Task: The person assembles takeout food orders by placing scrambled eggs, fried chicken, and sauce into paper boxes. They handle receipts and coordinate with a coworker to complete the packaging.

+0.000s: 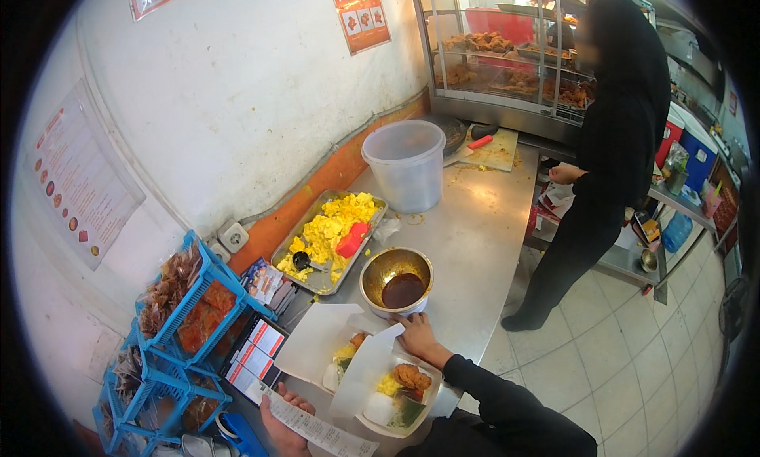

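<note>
My left hand point(286, 427) holds a long white printed receipt point(332, 435) at the bottom of the view. With my right hand point(419, 338) I grip the raised lid edge of the nearer white paper food box point(360, 378). That box stands open, with white rice, yellow scrambled egg, a piece of fried chicken point(412, 376) and something green inside. A second open paper food box point(311, 342) with similar food stands just behind and left, partly covered by the first one's lid. Beyond my right fingers is a metal bowl point(397, 260) of dark brown sauce.
A metal tray point(326, 286) of scrambled egg holds a black scoop and a red object. Behind stand a clear plastic bucket point(404, 168) and a cutting board point(492, 150). Blue baskets point(192, 302) and a tablet point(255, 354) are left. A person in black point(609, 140) stands by the fried-chicken display.
</note>
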A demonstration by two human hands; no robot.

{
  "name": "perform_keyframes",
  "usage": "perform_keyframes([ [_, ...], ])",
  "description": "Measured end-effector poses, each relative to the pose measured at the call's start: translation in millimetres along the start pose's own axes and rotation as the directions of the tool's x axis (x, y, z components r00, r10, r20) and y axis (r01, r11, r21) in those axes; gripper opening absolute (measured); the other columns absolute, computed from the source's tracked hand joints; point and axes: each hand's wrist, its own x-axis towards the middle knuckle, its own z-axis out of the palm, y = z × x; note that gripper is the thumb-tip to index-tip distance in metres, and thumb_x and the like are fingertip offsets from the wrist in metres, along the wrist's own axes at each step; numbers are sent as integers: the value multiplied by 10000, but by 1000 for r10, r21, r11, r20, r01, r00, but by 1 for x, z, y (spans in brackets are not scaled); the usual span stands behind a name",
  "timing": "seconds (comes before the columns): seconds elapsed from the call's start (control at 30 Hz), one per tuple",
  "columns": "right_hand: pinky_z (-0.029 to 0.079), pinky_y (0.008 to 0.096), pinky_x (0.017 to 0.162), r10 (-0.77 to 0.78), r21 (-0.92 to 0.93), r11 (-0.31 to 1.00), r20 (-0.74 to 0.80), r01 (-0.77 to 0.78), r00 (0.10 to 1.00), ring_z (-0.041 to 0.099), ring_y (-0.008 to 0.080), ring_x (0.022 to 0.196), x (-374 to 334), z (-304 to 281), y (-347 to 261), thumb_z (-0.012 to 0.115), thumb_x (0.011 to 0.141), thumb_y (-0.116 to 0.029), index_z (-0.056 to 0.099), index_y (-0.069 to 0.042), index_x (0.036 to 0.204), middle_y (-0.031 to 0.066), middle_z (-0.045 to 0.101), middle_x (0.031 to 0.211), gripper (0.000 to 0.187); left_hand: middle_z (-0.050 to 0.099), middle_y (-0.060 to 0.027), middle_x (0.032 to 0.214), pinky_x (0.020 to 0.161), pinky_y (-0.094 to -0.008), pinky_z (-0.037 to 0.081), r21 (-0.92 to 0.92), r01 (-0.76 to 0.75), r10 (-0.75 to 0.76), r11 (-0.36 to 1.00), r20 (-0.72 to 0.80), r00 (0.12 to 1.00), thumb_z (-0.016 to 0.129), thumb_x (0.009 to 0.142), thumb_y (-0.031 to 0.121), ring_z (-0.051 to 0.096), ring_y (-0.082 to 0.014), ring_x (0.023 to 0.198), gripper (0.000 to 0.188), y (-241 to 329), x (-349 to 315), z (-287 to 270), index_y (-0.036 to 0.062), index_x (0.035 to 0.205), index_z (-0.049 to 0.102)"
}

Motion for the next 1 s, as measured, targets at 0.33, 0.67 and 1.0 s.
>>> perform_keyframes([
  [0.33,297,439,896,-30,-54,998,19,31,999,452,253,921,2,-13,35,496,795,-270,520,-165,1135,-22,441,1240,357,508,-11,721,606,-294,434,40,-55,57,998,-59,997,432,815,462,495,-141,649,429,6,0,-11,87,979,562],
  [0.67,229,502,944,-19,-56,998,22,21,1000,445,257,946,1,-12,48,497,804,-302,544,-184,1106,-33,455,1234,328,501,-12,733,604,-287,429,13,-69,70,998,-48,996,452,816,434,491,-138,646,406,1,-5,2,89,1012,537],
  [1.0,116,639,950,38,-174,984,67,-25,997,399,314,1083,8,-17,56,474,817,-355,430,-233,1231,5,452,1219,434,483,-11,731,610,-282,415,-21,-87,85,996,-107,991,460,813,430,464,-129,649,393,5,-19,-5,101,1012,541],
])
